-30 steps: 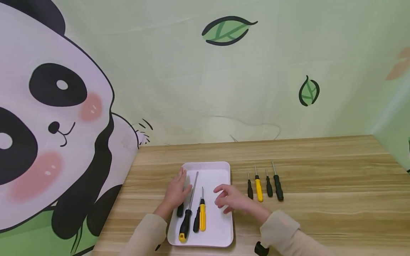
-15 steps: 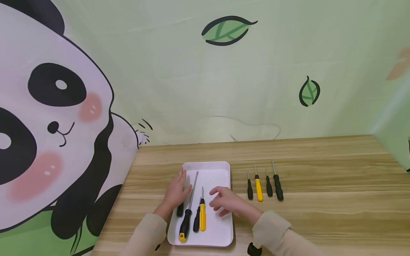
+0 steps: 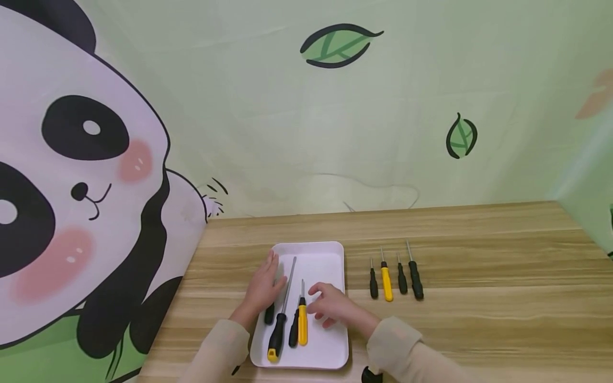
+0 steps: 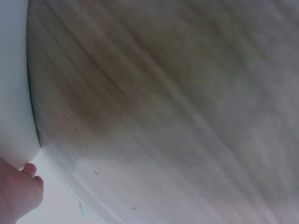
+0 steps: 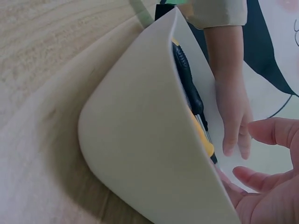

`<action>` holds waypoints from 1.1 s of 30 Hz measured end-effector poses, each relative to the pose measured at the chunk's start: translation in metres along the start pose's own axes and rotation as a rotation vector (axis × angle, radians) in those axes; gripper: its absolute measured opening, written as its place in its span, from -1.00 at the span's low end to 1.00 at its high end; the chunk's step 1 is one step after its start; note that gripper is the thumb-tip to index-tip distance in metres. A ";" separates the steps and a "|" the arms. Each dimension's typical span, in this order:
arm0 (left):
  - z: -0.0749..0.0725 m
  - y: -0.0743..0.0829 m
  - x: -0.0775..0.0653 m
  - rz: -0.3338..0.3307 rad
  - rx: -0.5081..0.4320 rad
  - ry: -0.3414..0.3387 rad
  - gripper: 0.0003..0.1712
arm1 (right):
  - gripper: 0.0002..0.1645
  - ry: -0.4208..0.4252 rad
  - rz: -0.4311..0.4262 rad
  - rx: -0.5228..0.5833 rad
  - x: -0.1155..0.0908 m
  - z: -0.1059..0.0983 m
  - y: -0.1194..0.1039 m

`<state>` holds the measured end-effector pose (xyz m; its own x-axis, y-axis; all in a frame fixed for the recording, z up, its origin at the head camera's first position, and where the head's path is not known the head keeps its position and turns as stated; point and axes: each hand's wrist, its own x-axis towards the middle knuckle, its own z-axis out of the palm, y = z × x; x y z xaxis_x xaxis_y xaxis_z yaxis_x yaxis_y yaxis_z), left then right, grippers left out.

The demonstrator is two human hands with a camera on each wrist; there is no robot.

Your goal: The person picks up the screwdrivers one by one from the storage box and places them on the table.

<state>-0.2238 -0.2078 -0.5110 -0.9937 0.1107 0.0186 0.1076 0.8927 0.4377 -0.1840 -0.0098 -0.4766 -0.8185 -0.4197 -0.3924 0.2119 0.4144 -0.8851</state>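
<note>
A white tray (image 3: 330,351) lies on the wooden table with several screwdrivers in it. They include a long black screwdriver with a yellow end (image 3: 276,339), a yellow screwdriver (image 3: 303,324) and a small black screwdriver (image 3: 293,331). My left hand (image 3: 262,284) rests on the tray's left rim, fingers extended, partly covering another black-handled screwdriver (image 3: 270,315). Over the tray's right half is my right hand (image 3: 332,305), fingers loosely bent and parted, fingertips close beside the yellow screwdriver. Nothing is between thumb and fingers of this right hand (image 5: 275,182) in the right wrist view.
Right of the tray, a row of screwdrivers lies on the table: a small black one (image 3: 373,283), a yellow one (image 3: 387,283) and two more black-handled ones (image 3: 415,279). Behind the table (image 3: 479,319) hangs a cloth backdrop (image 3: 383,133) printed with a panda.
My right hand has moved left and slightly toward me, from the tray's right side to beside the yellow screwdriver. My left hand and the screwdrivers have stayed put.
</note>
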 end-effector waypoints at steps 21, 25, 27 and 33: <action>0.002 -0.002 0.001 0.012 0.008 0.002 -0.25 | -0.67 0.034 0.123 0.012 0.015 0.011 0.002; 0.002 -0.003 0.001 0.005 0.001 0.000 -0.24 | -0.70 0.062 0.130 -0.052 0.018 0.014 0.002; 0.002 -0.003 0.001 0.003 0.001 -0.002 -0.24 | -0.70 0.070 0.132 -0.090 0.018 0.015 0.002; 0.001 -0.003 0.001 0.004 -0.008 -0.004 -0.24 | -0.68 0.078 0.127 -0.150 0.021 0.017 0.003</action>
<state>-0.2248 -0.2094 -0.5134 -0.9931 0.1161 0.0166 0.1113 0.8888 0.4447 -0.1913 -0.0312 -0.4915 -0.8305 -0.2946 -0.4727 0.2388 0.5784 -0.7800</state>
